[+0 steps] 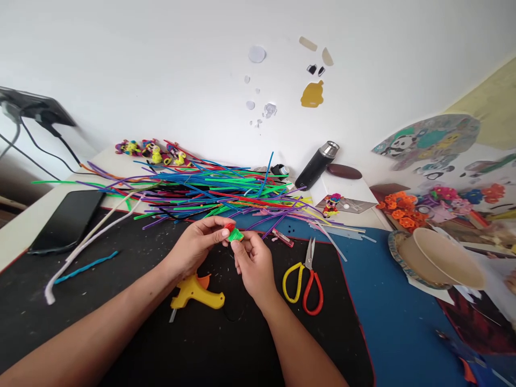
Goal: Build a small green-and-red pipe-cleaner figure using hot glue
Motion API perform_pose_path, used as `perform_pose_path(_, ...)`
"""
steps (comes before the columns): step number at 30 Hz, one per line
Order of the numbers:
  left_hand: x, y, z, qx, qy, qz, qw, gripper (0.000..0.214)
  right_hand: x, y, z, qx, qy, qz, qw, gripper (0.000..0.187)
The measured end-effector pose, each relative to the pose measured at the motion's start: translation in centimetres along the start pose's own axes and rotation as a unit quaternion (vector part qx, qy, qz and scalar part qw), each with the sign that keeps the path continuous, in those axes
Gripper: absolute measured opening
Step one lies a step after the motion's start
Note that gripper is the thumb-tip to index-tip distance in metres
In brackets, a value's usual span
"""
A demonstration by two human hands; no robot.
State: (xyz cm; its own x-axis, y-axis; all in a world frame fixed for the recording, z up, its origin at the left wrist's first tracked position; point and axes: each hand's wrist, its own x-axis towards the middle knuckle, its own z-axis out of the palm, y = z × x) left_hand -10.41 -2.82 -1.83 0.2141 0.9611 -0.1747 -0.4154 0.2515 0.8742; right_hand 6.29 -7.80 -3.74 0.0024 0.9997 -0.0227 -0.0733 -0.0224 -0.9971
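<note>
Between my two hands is a small red and green fuzzy piece (236, 235), probably of pipe cleaner. My left hand (192, 244) pinches its red end between thumb and fingers. The green end is pinched by my right hand (255, 263), and the fingers hide part of the piece. Below my left hand, a yellow glue gun (196, 293) lies on the black mat (250, 349). Scissors (308, 277) with one yellow and one red handle rest to the right of my right hand. Past my hands spreads a heap of coloured pipe cleaners (217, 188).
At the left lie a black phone (68, 220), white pipe cleaners (94, 231) and a twisted blue one (86, 267). Small colourful figures (151, 152) sit by the wall. A black flask (316, 165) leans at the back; a beige bowl (447, 258) is at the right.
</note>
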Motion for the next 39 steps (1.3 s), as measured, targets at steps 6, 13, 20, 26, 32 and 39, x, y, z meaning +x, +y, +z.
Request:
perform_pose_path(6, 0.2, -0.4, -0.2, -0.019, 0.008, -0.017, 1.000, 0.045, 0.0, 0.1, 0.1, -0.003, -0.001, 0.009, 1.000, 0.046)
perform_pose_path(13, 0.4, -0.1, -0.3, 0.013, 0.014, -0.004, 1.000, 0.049, 0.2, -0.4, 0.4, 0.077, -0.041, 0.032, 0.996, 0.057)
perform_pose_path(20, 0.0, 0.2, -0.7, 0.128, -0.044, 0.044, 0.990, 0.039, 0.4, -0.5, -0.2, 0.096, -0.036, 0.064, 0.993, 0.062)
perform_pose_path(26, -0.1, 0.5, -0.7, 0.174, -0.077, 0.071, 0.979, 0.032, 0.7, -0.2, 0.1, 0.149, -0.022, 0.091, 0.984, 0.060)
perform_pose_path(32, -0.3, 0.3, -0.7, 0.168, -0.068, 0.072, 0.981, 0.034, 0.4, -0.3, 0.4, 0.203, -0.013, 0.123, 0.971, 0.058)
perform_pose_path(39, 0.1, 0.0, -1.0, 0.078, -0.007, 0.049, 0.996, 0.043, 0.0, -1.4, -0.2, 0.118, -0.033, 0.067, 0.990, 0.057)
